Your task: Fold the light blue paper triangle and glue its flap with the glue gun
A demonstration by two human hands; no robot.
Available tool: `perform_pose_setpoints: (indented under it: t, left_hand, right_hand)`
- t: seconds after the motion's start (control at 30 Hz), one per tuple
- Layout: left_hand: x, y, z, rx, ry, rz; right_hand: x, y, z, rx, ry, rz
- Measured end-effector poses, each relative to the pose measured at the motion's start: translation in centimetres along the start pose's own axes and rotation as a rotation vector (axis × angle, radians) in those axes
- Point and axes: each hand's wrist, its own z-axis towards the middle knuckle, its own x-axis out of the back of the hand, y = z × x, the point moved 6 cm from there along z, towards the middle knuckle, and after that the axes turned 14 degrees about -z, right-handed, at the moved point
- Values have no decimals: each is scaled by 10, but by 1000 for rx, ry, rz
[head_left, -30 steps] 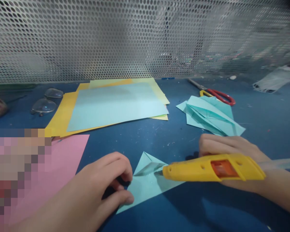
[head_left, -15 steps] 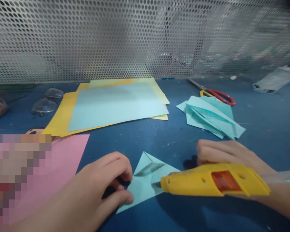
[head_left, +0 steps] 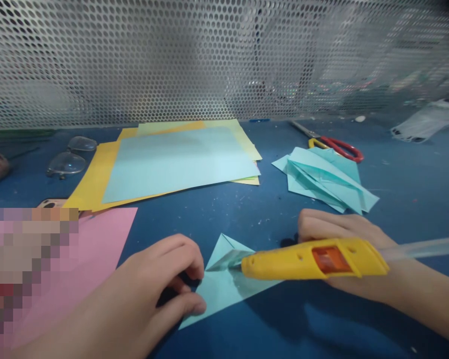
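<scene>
A folded piece of turquoise paper (head_left: pixel 224 294) lies on the blue table in front of me. Its left edge is held by my left hand (head_left: pixel 172 279), thumb resting on the paper and fingers curled beside it. My right hand (head_left: pixel 333 229) is closed round a yellow hot glue gun (head_left: pixel 284 260), its grip hidden behind the body. The nozzle points left and meets the paper at the fold's lower edge; whether glue is coming out I cannot tell. A clear glue stick (head_left: pixel 422 248) sticks out of the gun's rear.
Beyond my hands lie blue and yellow sheets (head_left: pixel 179 164), folded turquoise pieces (head_left: pixel 325 177) and red-and-yellow-handled scissors (head_left: pixel 340 147). Glasses (head_left: pixel 67 162) and a pink sheet (head_left: pixel 108 239) are left, a white face mask (head_left: pixel 421 122) far right. A perforated metal panel (head_left: pixel 209 60) closes the back.
My right hand has moved the glue gun slightly left and away from me, bringing its nozzle from the middle of the paper to the fold. My left hand has stayed nearly still.
</scene>
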Motion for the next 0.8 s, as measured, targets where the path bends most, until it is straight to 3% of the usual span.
perform_pose_setpoints:
  t: [0.2, 0.8]
  left_hand:
    - [-1, 2, 3, 19, 4, -28]
    - [2, 6, -2, -66, 45, 23]
  right_hand:
    - [0, -1, 2, 69, 28, 75]
    - [2, 5, -6, -77, -23, -70]
